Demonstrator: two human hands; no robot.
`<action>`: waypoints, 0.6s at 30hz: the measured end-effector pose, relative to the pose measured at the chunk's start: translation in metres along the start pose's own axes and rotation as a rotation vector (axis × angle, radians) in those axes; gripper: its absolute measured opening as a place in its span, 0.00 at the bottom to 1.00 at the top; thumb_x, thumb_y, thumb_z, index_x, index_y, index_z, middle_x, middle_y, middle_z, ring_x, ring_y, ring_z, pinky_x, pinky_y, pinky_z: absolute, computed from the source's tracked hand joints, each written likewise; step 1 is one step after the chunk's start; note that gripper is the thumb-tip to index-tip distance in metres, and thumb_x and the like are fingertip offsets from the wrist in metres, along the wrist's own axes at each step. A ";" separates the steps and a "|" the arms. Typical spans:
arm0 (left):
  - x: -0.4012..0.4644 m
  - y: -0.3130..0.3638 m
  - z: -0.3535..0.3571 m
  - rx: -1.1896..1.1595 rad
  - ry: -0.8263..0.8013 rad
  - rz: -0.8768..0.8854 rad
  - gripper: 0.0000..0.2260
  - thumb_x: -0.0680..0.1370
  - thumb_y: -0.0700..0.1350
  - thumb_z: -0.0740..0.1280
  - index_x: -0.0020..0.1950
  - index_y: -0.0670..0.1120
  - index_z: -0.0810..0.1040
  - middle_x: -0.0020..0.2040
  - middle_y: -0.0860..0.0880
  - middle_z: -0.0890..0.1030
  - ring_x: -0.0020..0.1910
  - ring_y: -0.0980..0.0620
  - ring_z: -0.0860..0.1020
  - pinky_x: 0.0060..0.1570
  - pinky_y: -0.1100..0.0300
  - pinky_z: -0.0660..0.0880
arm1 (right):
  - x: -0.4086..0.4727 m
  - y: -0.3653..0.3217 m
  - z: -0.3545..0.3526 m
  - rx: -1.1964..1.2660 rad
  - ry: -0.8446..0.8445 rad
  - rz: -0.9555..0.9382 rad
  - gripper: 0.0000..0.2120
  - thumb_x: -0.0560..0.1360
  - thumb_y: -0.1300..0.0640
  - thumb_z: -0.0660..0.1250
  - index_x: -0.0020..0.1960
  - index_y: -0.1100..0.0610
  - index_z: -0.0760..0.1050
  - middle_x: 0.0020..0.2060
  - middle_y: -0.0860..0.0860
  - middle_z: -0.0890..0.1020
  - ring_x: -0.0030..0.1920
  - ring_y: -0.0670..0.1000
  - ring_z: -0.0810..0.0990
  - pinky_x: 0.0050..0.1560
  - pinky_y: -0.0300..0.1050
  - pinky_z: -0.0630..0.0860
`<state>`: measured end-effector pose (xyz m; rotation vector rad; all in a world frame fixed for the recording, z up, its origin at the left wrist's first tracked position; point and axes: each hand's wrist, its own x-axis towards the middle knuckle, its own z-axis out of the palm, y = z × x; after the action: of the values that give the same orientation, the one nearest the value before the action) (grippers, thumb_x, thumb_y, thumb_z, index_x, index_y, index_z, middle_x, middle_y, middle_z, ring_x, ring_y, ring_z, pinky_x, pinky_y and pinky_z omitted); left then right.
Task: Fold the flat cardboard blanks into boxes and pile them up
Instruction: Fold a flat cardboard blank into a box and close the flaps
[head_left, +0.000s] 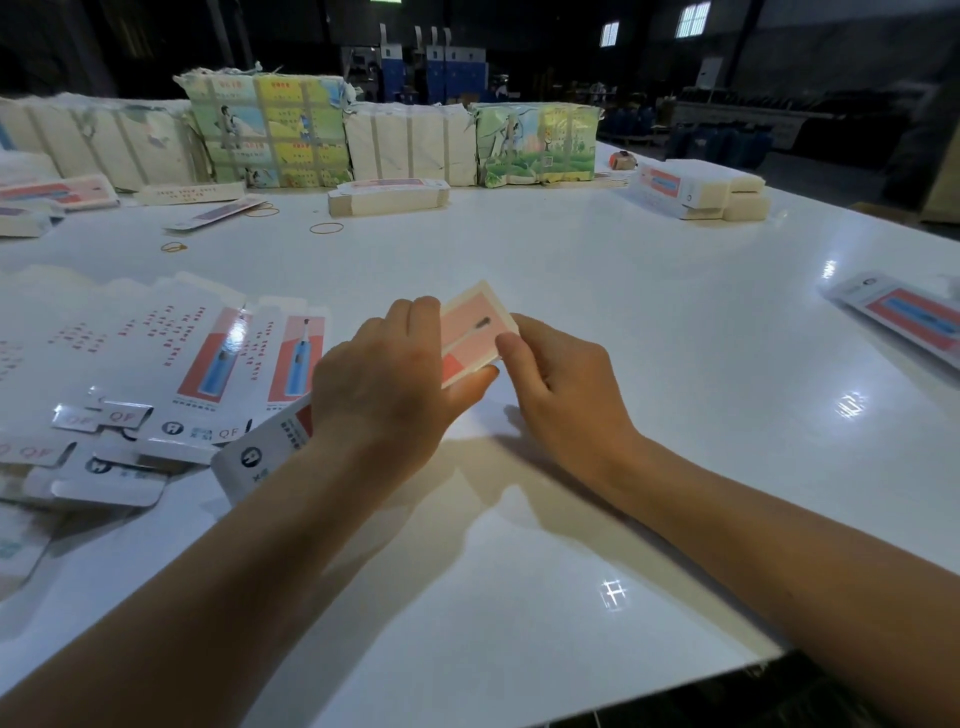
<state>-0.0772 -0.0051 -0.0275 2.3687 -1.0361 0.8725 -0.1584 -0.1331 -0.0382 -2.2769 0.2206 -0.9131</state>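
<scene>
A long white and pink toothbrush box lies across the middle of the white table, slightly raised at its far end. My left hand grips it around its middle, fingers over the top and thumb beneath. My right hand holds its far end, thumb pressed against the pink face. The box's near end sticks out behind my left wrist. Flat printed blanks are fanned out on the left. A pile of folded boxes stands at the far right.
Wrapped bundles of blanks line the table's far edge, with a small stack in front. Rubber bands lie loose on the table. One box lies at the right edge. The table's near edge runs at bottom right.
</scene>
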 end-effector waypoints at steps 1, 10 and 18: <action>0.000 -0.001 0.000 0.002 -0.012 0.009 0.27 0.71 0.64 0.59 0.57 0.43 0.74 0.45 0.44 0.79 0.36 0.47 0.73 0.33 0.59 0.62 | -0.001 0.000 0.000 -0.038 0.004 -0.027 0.13 0.81 0.53 0.55 0.51 0.53 0.78 0.34 0.41 0.76 0.37 0.43 0.73 0.39 0.30 0.66; 0.001 -0.014 -0.006 -0.031 -0.129 0.071 0.26 0.70 0.63 0.66 0.60 0.47 0.72 0.51 0.46 0.79 0.42 0.45 0.77 0.37 0.58 0.68 | 0.004 0.001 -0.007 -0.069 -0.061 -0.121 0.29 0.74 0.53 0.59 0.74 0.52 0.61 0.72 0.49 0.64 0.68 0.50 0.68 0.61 0.47 0.73; 0.001 -0.020 0.006 -0.019 -0.194 0.275 0.29 0.72 0.64 0.63 0.57 0.39 0.76 0.45 0.39 0.80 0.39 0.39 0.78 0.37 0.47 0.76 | 0.010 0.013 -0.015 -0.455 -0.291 -0.400 0.31 0.70 0.60 0.71 0.71 0.63 0.66 0.66 0.60 0.72 0.65 0.60 0.68 0.65 0.49 0.64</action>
<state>-0.0593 0.0034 -0.0338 2.3665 -1.4671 0.7282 -0.1605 -0.1548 -0.0328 -2.9116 -0.1835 -0.7617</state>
